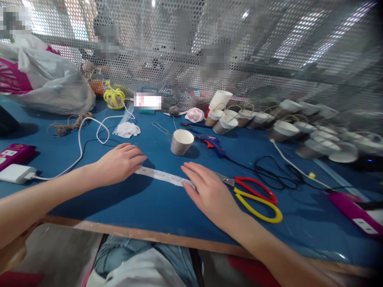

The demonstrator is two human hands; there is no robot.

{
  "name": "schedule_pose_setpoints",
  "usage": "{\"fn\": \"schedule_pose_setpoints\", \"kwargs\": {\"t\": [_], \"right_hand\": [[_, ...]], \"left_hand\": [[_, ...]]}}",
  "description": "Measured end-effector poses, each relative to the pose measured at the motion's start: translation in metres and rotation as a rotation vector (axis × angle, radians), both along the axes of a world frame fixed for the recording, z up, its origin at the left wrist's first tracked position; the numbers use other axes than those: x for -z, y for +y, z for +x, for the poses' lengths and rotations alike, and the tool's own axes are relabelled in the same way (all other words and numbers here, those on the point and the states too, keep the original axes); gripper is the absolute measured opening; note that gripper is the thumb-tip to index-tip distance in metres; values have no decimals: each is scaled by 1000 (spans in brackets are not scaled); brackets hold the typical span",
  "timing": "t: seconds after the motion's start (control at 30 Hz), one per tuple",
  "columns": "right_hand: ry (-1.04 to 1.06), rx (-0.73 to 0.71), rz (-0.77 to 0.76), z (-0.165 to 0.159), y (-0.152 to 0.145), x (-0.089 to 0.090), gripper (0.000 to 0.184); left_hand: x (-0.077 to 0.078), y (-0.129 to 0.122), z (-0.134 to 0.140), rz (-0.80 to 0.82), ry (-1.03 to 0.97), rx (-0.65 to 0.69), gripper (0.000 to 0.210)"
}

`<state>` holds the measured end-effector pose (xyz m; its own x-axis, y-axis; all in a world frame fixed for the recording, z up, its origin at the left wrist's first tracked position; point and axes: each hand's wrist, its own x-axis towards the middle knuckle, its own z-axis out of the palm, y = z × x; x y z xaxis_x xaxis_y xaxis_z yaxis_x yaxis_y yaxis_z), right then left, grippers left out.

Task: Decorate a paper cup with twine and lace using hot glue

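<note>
A narrow white lace strip (163, 175) lies stretched across the blue tabletop between my hands. My left hand (122, 161) rests at its left end, palm down with the fingers extended; the thumb is hidden. At the other end, my right hand (208, 187) has its fingers spread, the thumb and fingertips touching the strip and covering its tip. Just beyond the lace stands a small paper cup (182, 142) wrapped in grey-brown cord. Scissors (254, 195) with a red and a yellow handle lie beside my right hand, their blades partly hidden under it.
Behind the cup lies a blue glue gun (211, 144) with a black cable. Several wrapped cups (285, 130) stand at the back right. A white cable (80, 139) loops across the left, near a plastic bag (60, 83). Perforated metal (167, 52) borders the table's far side.
</note>
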<state>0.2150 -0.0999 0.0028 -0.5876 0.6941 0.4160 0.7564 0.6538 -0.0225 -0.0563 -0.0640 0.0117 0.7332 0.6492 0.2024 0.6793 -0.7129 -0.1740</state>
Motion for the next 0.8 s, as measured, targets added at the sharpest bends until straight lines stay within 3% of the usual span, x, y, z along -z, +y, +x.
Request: {"fn": "schedule_pose_setpoints", "kwargs": {"t": [0.13,0.27,0.4,0.5,0.57,0.7,0.8], "right_hand": [[-117,-167,-241,-12,2,15,55],[-227,-141,-397,-14,5,27,65],[-193,-147,-389,-11,8,17,64],[-127,-170,-331,-14,10,9,66],[-139,-201,-353,-20,11,10,70],[-200,-221,-474,-30,14,20,73],[-80,-217,-489,-24,19,16,65]], "left_hand": [[19,4,15,-190,-6,133,55],[34,1,20,-357,42,114,63],[22,4,16,-387,-1,102,66],[14,7,16,-314,-57,89,66],[17,8,18,-288,-59,92,68],[32,6,24,-386,-15,99,73],[25,10,18,-476,-99,78,68]]}}
